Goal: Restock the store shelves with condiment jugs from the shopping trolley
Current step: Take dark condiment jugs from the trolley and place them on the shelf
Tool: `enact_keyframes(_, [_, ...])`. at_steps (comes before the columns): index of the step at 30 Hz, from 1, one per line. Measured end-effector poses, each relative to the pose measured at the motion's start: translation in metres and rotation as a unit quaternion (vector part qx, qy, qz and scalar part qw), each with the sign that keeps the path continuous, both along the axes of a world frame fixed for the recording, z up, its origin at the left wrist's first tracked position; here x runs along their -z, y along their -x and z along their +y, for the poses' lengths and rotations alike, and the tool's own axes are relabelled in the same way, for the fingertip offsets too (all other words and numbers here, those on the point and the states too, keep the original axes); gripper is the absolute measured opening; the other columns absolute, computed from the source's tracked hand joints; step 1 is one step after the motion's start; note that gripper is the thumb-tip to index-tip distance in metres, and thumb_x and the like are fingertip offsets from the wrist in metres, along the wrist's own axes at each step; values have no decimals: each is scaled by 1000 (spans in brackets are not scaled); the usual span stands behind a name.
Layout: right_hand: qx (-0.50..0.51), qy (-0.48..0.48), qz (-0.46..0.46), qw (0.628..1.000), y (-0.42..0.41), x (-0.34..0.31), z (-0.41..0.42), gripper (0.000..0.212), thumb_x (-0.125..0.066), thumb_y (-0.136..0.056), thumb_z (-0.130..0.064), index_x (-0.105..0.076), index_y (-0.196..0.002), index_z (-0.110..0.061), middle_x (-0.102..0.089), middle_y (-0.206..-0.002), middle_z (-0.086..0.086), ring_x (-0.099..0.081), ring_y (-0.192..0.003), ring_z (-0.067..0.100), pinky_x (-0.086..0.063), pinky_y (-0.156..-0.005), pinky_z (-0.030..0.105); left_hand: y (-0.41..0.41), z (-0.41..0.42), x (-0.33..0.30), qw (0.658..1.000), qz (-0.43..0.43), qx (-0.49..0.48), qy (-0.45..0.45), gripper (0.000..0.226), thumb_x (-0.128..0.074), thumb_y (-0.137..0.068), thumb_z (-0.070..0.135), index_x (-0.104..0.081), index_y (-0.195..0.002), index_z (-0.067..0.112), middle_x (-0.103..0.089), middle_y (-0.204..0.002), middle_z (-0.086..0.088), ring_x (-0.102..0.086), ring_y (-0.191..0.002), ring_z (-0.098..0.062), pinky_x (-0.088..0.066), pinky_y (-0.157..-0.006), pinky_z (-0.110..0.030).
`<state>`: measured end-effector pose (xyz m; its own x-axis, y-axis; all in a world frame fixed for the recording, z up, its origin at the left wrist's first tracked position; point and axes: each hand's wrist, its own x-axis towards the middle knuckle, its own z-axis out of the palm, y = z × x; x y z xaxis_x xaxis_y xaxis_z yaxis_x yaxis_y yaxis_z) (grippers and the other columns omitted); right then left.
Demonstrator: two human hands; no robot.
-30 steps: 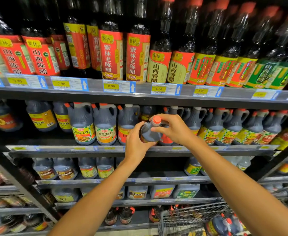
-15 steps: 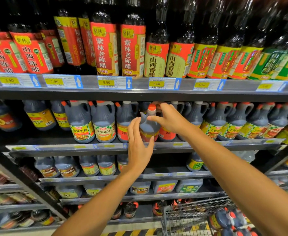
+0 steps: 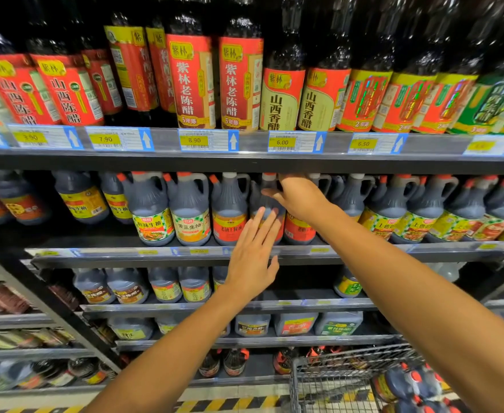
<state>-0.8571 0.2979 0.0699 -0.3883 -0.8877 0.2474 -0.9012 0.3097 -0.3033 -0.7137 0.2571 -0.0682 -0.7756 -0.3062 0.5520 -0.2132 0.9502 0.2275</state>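
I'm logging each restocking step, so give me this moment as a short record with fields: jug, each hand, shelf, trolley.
jug: dark jug with a red cap, standing on the second shelf among similar jugs
right hand: right hand grips the jug near its top
left hand: left hand with straight fingers, fingertips at the jug's lower front; contact unclear
shelf: second shelf, front row nearly full
trolley: wire trolley at lower right, more red-capped jugs inside

My right hand (image 3: 299,199) hides the jug (image 3: 267,201) handle; the trolley (image 3: 346,380) is cut off below; lower shelf tags blur.
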Motion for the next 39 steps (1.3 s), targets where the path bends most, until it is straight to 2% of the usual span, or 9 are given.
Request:
enact_keyframes(6, [38, 60, 61, 996, -1, 18, 18, 30, -63, -97, -29, -58, -110, -3, -66, -96, 19, -62, -94, 38, -50, -73, 43, -1, -4, 1, 1000, -14, 12, 20, 72, -62, -91, 23, -32, -154, 6, -18, -166, -6, -2, -155, -23, -21, -123, -50])
enact_keyframes(11, [-5, 235, -23, 972, -19, 61, 60, 39, -61, -98, -18, -55, -137, -12, -62, -132, 1, -59, -120, 14, -50, -100, 28, -8, -20, -18, 998, 53, 35, -8, 63, -59, -94, 21, -37, -152, 9, -30, -160, -5, -21, -151, -21, -29, -120, -41])
enact_keyframes(16, [50, 135, -148, 978, -32, 113, 64, 56, -66, -94, -20, -47, -146, -11, -62, -137, 2, -60, -120, 18, -52, -99, 35, 3, -42, -70, 995, 84, -24, 48, 47, -63, -92, 16, -52, -136, 1, -53, -131, -18, -50, -121, -35, -50, -94, -41])
enact_keyframes(20, [88, 91, -230, 965, -35, 124, 55, 71, -66, -96, -25, -32, -154, -5, -60, -137, 9, -58, -125, 22, -53, -99, 40, 26, -41, -121, 993, -27, -90, 67, 29, -62, -97, 28, -64, -110, 2, -67, -102, -21, -64, -96, -42, -53, -75, -47])
enact_keyframes(23, [99, 82, -245, 961, -35, 124, 49, 76, -67, -95, -28, -29, -156, -4, -56, -141, 12, -56, -129, 24, -52, -101, 42, 40, -41, -135, 986, -105, -112, 68, 37, -48, -104, 36, -63, -119, 6, -68, -113, -21, -64, -106, -39, -51, -81, -45])
enact_keyframes(26, [110, 83, -279, 950, -37, 121, 44, 79, -69, -93, -30, -28, -156, -3, -54, -144, 12, -52, -133, 23, -48, -104, 38, 47, -43, -132, 992, -75, -96, 14, 40, -48, -104, 33, -56, -134, 8, -61, -129, -22, -57, -118, -41, -49, -89, -45])
enact_keyframes(32, [115, 96, -346, 926, -47, 122, 36, 90, -71, -90, -37, -21, -158, -7, -41, -155, 11, -46, -139, 25, -45, -110, 44, 54, -54, -125, 984, -82, -86, -133, 41, -48, -105, 34, -51, -137, 8, -62, -123, -25, -59, -111, -43, -43, -79, -39])
enact_keyframes(36, [111, 97, -393, 908, -55, 121, 30, 92, -72, -91, -34, -15, -160, -10, -38, -157, 10, -50, -136, 21, -48, -105, 35, 52, -61, -127, 981, -90, -101, -136, 46, -48, -104, 36, -47, -142, 11, -58, -132, -24, -54, -119, -43, -44, -87, -41])
enact_keyframes(39, [114, 114, -408, 899, -55, 121, 29, 89, -74, -90, -33, -21, -158, -10, -43, -153, 11, -53, -133, 23, -50, -102, 37, 47, -59, -122, 986, -73, -83, -124, 39, -51, -103, 34, -53, -134, 10, -61, -126, -22, -55, -117, -41, -43, -83, -39])
